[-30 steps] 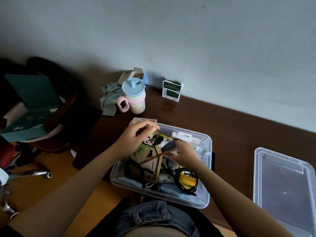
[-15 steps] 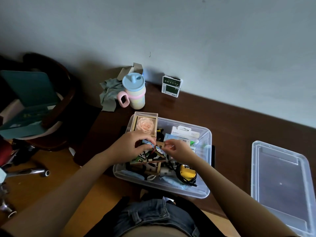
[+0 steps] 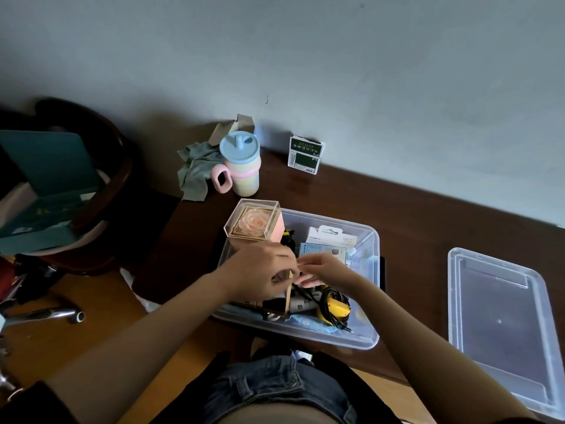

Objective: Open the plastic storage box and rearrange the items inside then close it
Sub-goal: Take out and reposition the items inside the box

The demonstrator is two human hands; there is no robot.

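Storage box (image 3: 365,240): left hand (image 3: 263,275) pinches wooden frame (image 3: 288,293).

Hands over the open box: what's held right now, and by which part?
The left hand grips a thin wooden frame piece at its top end, standing upright in the storage box. The right hand touches near the same end; its grip cannot be told.

Person: blue denim shorts (image 3: 275,390), pocket seam visible. Dark top (image 3: 342,371) at waist. Both forearms bare, sleeveless.

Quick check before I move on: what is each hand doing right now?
Left hand: fingers curled, gripping a thin wooden frame inside the storage box.
Right hand: over the box; grip cannot be told.
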